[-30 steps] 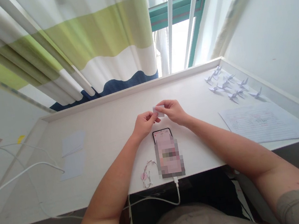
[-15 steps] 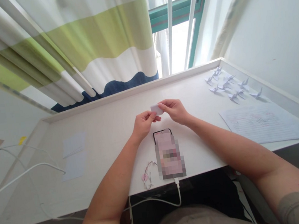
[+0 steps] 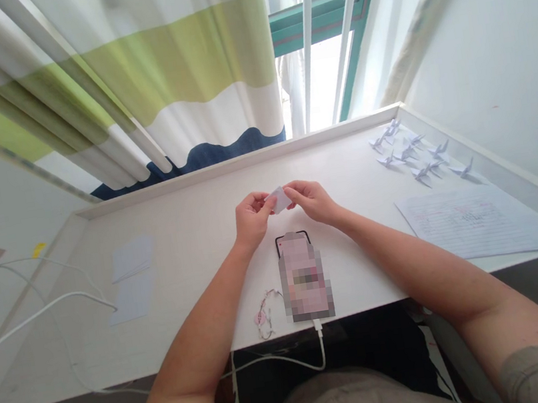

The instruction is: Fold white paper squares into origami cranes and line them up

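Note:
A small folded square of white paper (image 3: pixel 279 200) is held up between both hands, turned with a corner toward the window. My left hand (image 3: pixel 252 218) pinches its left side, thumb on the near face. At its right edge, my right hand (image 3: pixel 313 199) grips with thumb and fingers. Just below the hands lies a phone (image 3: pixel 304 277), its screen lit and partly blurred out, with a white cable (image 3: pixel 320 338) plugged into its lower end. A beaded strap with pink pieces (image 3: pixel 262 317) rests left of the phone.
Several folded paper cranes (image 3: pixel 410 152) stand at the back right of the white desk (image 3: pixel 194 239). Lined sheets with writing (image 3: pixel 472 225) lie at the right. Blank paper pieces (image 3: pixel 131 276) are at the left, where white cables (image 3: pixel 46 305) cross. A raised rim borders the desk's back.
The folded paper has rotated between my fingers, from lying square to standing on a corner. My left hand has shifted slightly left and its grip has changed.

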`<action>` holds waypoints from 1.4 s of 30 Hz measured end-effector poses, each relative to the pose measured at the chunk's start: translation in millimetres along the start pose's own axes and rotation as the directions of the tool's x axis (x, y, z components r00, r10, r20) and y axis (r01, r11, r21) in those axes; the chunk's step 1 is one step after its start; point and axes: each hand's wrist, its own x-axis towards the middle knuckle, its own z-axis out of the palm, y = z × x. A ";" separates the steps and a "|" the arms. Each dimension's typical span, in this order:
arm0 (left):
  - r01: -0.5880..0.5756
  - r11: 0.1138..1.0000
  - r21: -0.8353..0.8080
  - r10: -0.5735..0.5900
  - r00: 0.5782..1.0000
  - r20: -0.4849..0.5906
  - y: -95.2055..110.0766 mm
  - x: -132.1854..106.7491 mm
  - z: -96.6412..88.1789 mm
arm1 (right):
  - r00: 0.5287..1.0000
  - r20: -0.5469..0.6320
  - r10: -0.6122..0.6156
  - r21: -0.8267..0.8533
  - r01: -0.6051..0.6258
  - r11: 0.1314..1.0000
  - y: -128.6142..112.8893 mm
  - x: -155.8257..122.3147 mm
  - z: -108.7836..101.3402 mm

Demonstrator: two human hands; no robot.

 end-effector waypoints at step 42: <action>0.149 0.979 0.137 -0.187 0.924 0.334 3.8 -3.1 -8.0 | 0.999 0.039 0.032 -0.037 -0.030 0.999 4.1 -0.9 0.0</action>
